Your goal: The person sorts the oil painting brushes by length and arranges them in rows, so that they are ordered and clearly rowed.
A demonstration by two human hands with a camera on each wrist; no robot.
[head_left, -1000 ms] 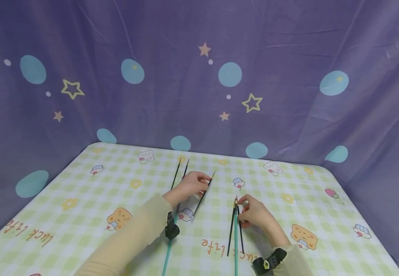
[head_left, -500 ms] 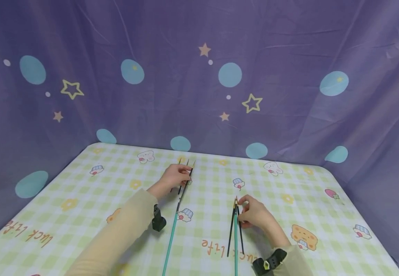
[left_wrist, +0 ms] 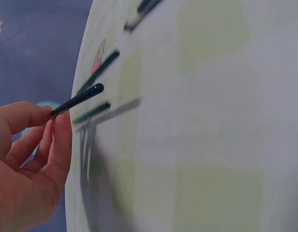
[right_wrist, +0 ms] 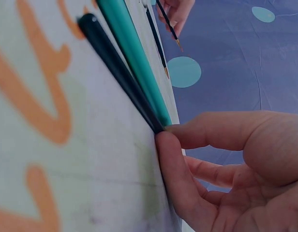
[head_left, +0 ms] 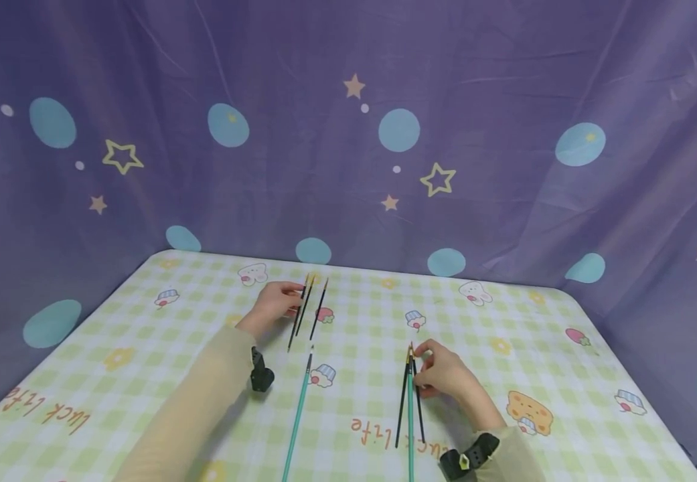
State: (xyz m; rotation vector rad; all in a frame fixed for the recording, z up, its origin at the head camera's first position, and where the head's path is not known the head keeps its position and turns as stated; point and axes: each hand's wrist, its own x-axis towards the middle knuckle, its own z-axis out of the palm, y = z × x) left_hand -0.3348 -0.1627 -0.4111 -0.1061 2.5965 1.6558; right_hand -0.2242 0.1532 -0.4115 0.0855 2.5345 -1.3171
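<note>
My left hand pinches a thin black paintbrush between thumb and fingers. The left wrist view has this brush raised above the cloth, its shadow below. Just right of it in the head view lie two more black paintbrushes, a near one and a farther one. A teal-handled paintbrush lies closer to me. My right hand pinches a black paintbrush near its bristle end. Beside that brush are another teal paintbrush and a black paintbrush, tips close together, handles fanned out.
A green-and-white checked tablecloth with printed cartoons covers the table. Behind and at both sides hangs a purple curtain with stars and blue ovals. Each wrist wears a black strapped device.
My left hand has carried its black paintbrush leftward, from right of the other two black paintbrushes, across them, to their left side. My right hand has stayed in place at its group.
</note>
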